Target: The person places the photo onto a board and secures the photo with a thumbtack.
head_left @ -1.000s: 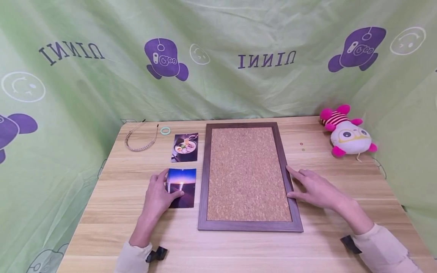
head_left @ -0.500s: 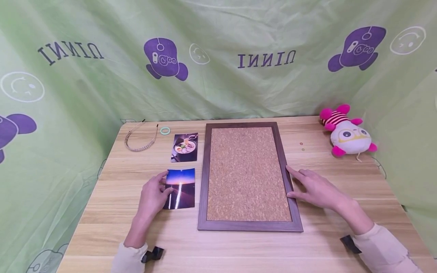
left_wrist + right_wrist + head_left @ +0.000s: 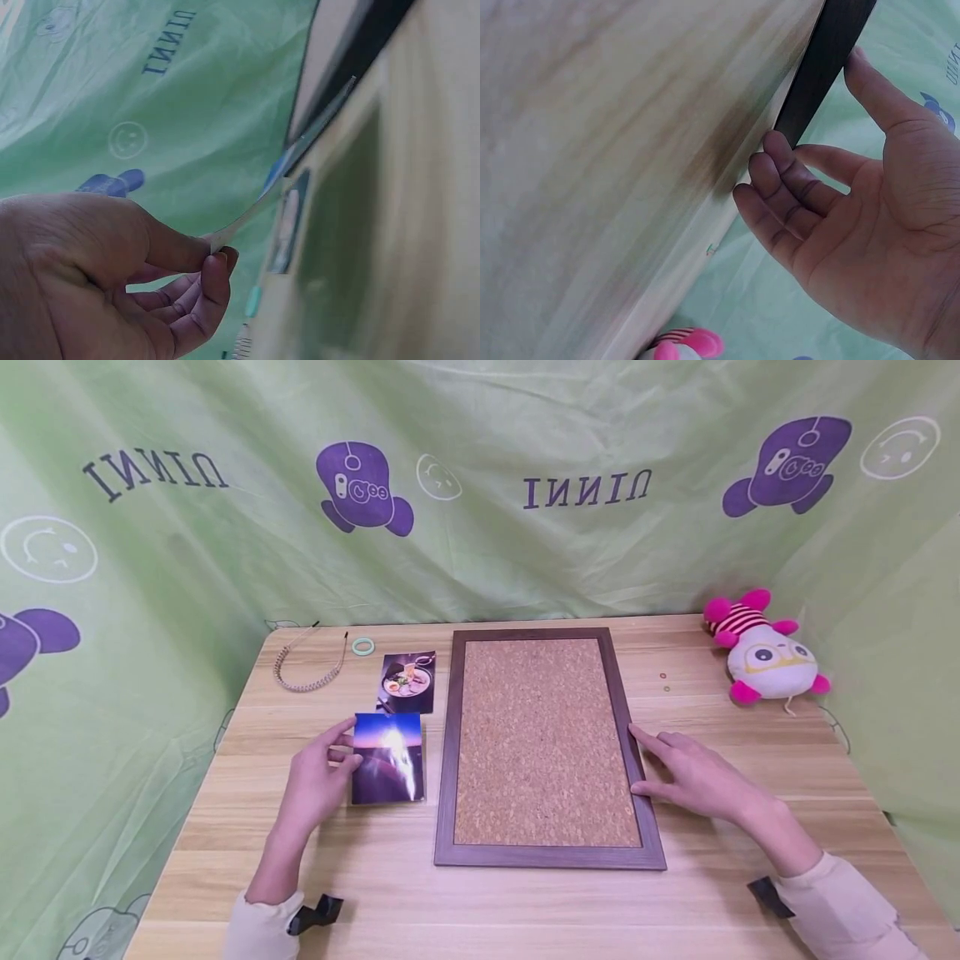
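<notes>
My left hand [image 3: 318, 781] pinches the left edge of a sunset photo [image 3: 382, 772] between thumb and fingers. In the left wrist view the photo [image 3: 262, 195] is seen nearly edge-on, bowed a little and lifted off the wood. Its top overlaps a second photo, of a noodle bowl [image 3: 407, 681], in the head view. A corkboard [image 3: 543, 743] in a dark wooden frame lies flat to the right. My right hand [image 3: 690, 772] rests its thumb and fingertips against the frame's right side, its fingers extended; the right wrist view shows them at the dark frame edge [image 3: 817, 82].
On the wooden table [image 3: 330, 877], a braided headband [image 3: 303, 687] and a mint-green ring [image 3: 363, 647] lie at the back left. Two tiny round bits, one a reddish bit [image 3: 663, 676], lie right of the board. A plush toy [image 3: 772, 664] sits at the back right, before green curtains.
My left hand has raised the sunset photo off the table and drawn it slightly left and toward the noodle photo. The right hand has stayed against the frame.
</notes>
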### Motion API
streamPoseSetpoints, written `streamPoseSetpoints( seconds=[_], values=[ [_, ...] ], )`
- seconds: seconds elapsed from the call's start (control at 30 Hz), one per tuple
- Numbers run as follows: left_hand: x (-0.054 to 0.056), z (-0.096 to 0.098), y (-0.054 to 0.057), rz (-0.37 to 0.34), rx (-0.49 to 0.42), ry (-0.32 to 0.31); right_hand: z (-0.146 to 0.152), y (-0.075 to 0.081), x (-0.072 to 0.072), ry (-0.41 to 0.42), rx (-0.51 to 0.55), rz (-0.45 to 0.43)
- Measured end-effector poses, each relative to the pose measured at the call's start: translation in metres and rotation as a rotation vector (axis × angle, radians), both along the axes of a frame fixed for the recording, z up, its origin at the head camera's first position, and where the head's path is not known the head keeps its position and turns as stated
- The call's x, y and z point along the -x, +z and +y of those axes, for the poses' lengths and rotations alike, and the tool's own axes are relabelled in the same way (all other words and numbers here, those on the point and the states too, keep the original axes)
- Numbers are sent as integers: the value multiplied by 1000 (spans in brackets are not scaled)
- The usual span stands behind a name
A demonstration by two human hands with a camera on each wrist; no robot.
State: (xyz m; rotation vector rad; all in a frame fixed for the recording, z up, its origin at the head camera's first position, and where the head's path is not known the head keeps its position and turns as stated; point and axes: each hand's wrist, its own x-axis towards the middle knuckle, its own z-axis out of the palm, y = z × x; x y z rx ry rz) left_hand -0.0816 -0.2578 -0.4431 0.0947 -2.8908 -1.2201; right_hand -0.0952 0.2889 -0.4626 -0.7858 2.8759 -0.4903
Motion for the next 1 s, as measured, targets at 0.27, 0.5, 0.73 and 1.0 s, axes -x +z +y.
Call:
streamPoseSetpoints(
  seconds=[0.27, 0.5, 0.73, 1.0],
  values=[
    [12, 10, 13, 41, -144, -27, 1, 0, -1, 2, 4, -1],
    [27, 30, 14, 29, -198, -79, 0, 0, -1, -1, 0, 0],
    [49, 59, 8, 3, -250, -165, 0, 0, 0, -4, -4, -3],
    [73, 104, -5, -20, -248, -255, 0, 0, 0, -9, -5, 0]
  ],
)
